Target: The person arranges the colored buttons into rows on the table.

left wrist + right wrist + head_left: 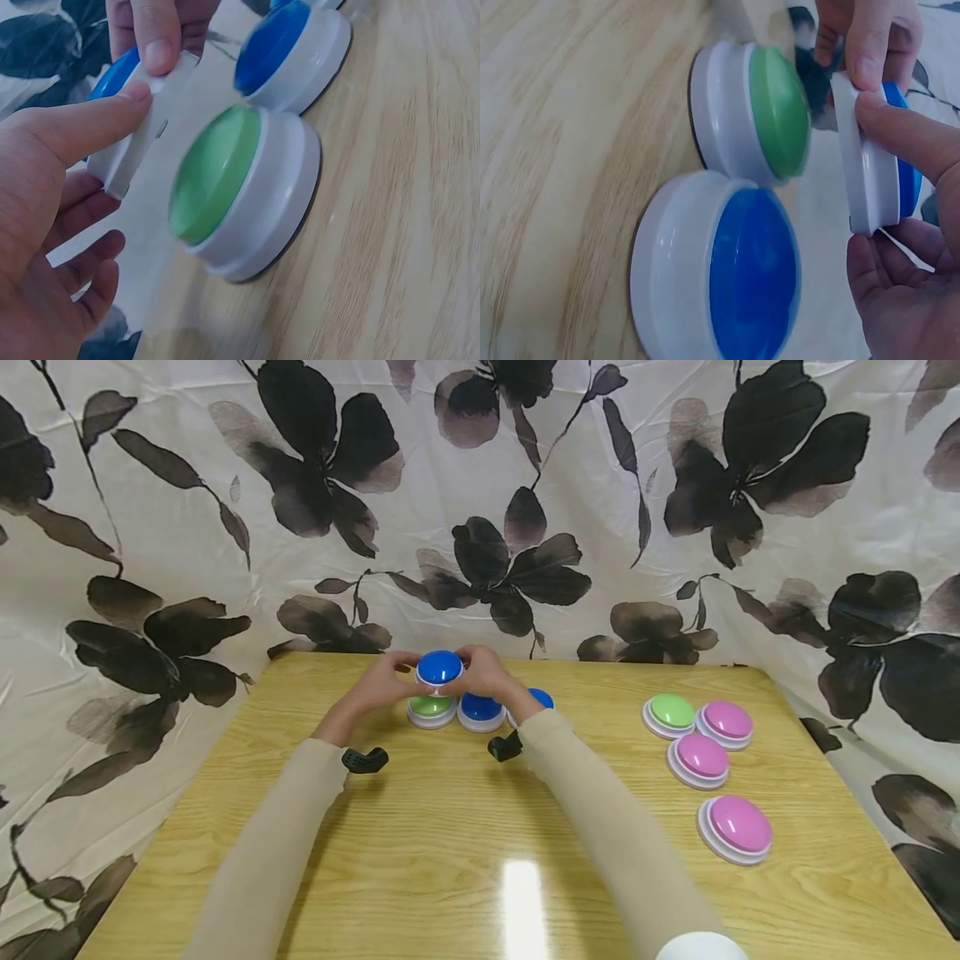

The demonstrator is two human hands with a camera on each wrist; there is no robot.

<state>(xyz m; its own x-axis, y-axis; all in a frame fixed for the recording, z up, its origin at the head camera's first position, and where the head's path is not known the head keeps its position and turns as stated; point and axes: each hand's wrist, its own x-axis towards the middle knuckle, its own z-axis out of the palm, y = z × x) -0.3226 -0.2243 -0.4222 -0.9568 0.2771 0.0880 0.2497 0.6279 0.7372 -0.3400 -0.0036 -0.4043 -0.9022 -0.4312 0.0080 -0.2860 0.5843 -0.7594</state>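
Note:
Both hands hold one blue push button (439, 667) with a white base, raised above the row at the table's far side. My left hand (384, 682) grips its left edge, thumb on the white rim in the left wrist view. From the other side my right hand (486, 673) pinches the same base, thumb near the other thumb. Just below the held button stands a green button (217, 176) on the wood. Right beside it sits a second blue button (754, 277). Another blue button (542, 698) is partly hidden behind the right wrist.
On the right of the wooden table (420, 860) lie a green button (672, 712) and several pink buttons, the nearest pink button (739, 824) apart from the others. A floral cloth (420, 485) hangs behind the table's far edge. Dark wrist devices (365, 761) sit under both forearms.

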